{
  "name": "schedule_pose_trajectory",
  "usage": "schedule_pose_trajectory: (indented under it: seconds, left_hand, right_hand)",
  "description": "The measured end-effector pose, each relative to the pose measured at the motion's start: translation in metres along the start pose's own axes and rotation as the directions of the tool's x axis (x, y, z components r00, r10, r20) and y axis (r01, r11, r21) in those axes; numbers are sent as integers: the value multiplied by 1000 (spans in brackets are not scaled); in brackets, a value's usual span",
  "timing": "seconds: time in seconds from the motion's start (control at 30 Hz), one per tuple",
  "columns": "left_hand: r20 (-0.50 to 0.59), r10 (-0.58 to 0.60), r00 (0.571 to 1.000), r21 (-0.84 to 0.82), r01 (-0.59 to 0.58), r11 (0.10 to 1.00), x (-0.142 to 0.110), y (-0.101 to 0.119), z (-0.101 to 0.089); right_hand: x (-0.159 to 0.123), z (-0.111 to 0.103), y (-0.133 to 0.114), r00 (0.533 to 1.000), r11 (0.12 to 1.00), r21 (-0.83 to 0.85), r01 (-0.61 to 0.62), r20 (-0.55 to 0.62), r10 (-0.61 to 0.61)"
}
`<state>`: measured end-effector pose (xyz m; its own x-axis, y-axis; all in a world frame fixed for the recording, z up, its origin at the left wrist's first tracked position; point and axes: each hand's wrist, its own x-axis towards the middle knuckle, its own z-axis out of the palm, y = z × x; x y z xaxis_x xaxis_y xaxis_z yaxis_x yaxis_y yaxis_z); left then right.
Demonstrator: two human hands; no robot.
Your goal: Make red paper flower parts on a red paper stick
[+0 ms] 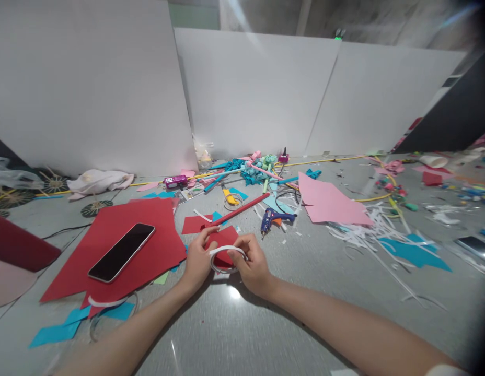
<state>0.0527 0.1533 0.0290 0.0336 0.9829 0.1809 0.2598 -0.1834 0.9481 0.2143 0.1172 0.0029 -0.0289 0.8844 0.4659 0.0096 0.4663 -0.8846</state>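
My left hand (196,261) and my right hand (253,266) meet at the middle of the table, both pinched on a roll of white tape (226,259) and a small red paper piece (223,245) that lies under and behind it. A strip of the tape stretches between my fingers across the red piece. Just beyond my hands lie a red paper rod (238,209) and a blue glue gun (270,218).
A black phone (122,251) lies on a big red sheet (120,250) at the left. Pink paper (328,201), cyan pieces (413,251), white shavings and rolled paper flowers (258,169) litter the far side. White boards wall the back. A second phone (475,246) lies at the right edge.
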Motion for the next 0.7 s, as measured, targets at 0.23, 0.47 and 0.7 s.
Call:
schedule_pose_trajectory:
  seconds: [0.23, 0.47, 0.7]
  left_hand:
    - [-6, -79, 997, -144, 78, 987, -1, -1, 4]
    - [-79, -1, 997, -43, -3, 999, 2, -10, 4]
    - [-131, 141, 981, 148, -122, 982, -7, -3, 3]
  right_hand:
    - [2, 3, -3, 991, 999, 2, -47, -123, 46]
    - [5, 4, -15, 992, 999, -49, 24, -125, -30]
    - [9, 0, -22, 988, 948, -293, 120, -58, -143]
